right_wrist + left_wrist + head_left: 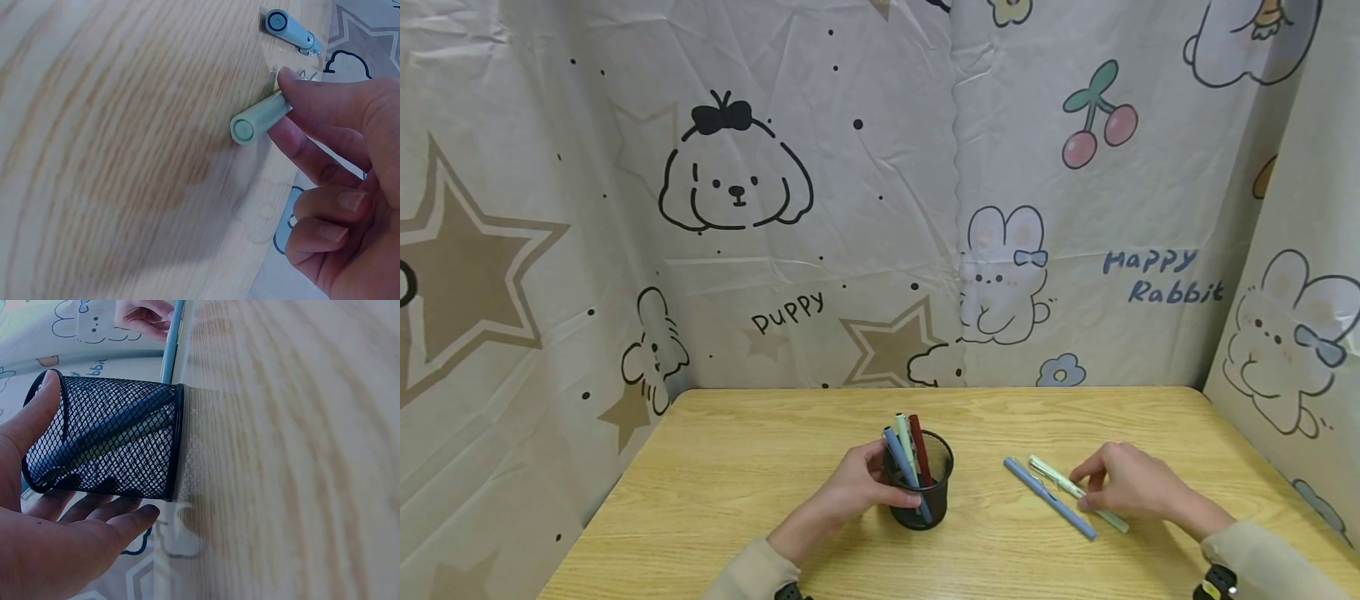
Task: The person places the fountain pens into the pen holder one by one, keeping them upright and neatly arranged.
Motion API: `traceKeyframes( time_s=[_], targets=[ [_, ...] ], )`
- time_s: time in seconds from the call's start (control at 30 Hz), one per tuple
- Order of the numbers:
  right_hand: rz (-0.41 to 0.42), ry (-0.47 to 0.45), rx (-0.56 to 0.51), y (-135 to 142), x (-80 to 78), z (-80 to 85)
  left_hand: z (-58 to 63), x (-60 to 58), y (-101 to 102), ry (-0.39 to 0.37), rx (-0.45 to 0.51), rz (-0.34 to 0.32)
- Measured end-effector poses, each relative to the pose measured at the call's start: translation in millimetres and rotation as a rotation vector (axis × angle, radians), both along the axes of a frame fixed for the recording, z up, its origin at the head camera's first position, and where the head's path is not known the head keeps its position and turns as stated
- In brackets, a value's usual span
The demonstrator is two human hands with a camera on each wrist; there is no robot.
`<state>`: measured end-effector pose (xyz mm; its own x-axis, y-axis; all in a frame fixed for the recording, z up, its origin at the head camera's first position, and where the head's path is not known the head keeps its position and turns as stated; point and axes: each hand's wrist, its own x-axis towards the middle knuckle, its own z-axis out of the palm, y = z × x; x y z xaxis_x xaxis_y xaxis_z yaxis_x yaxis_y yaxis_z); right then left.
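My left hand (pixel 856 485) holds a black mesh pen holder (pixel 943 490), thumb on its near side and the other fingers round the far side. The holder stands upright on the table. A blue pen (pixel 898 457), a light green pen (pixel 904 435) and a dark red pen (pixel 919 442) lean inside it. To the right, my right hand (pixel 1131 483) pinches another light green pen (pixel 259 119) between thumb and forefinger, low at the tabletop. A second blue pen (pixel 1051 498) lies beside that pen, nearly parallel, just left of my fingers.
The yellow wood-grain table (pixel 737 467) carries everything. A patterned cloth (pixel 880 208) with cartoon drawings hangs along the table's back edge and both sides.
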<state>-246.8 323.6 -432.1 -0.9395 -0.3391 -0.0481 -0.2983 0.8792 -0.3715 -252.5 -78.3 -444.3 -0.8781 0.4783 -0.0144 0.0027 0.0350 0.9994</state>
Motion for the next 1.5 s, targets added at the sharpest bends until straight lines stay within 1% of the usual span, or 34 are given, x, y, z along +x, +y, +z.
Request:
traceKeyframes(
  time_s=[0.3, 0.63, 0.9, 1.13, 1.27, 1.5],
  targets=[
    [-0.016, -0.016, 0.002, 0, -0.8, -0.4, 0.3, 0.3, 0, -0.011, 0.006, -0.005],
    [-0.015, -0.010, 0.009, -1, 0.7, -0.3, 2.0, 1.3, 1, -0.015, 0.000, -0.003],
    [-0.061, -0.022, 0.016, -5, 3.6, 2.4, 0.6, 0.9, 0, -0.011, 0.004, -0.005],
    [-0.093, -0.030, 0.022, -8, 4.5, 1.3, -0.2, 0.3, 1, -0.007, 0.010, -0.016],
    [-0.096, -0.023, 0.036, -9, 4.5, 1.5, -0.3, -0.1, 1, -0.006, 0.012, -0.018],
    [-0.083, 0.014, 0.081, -12, 4.0, 3.4, 0.0, 1.2, -1, -0.006, 0.023, -0.019]
  ],
)
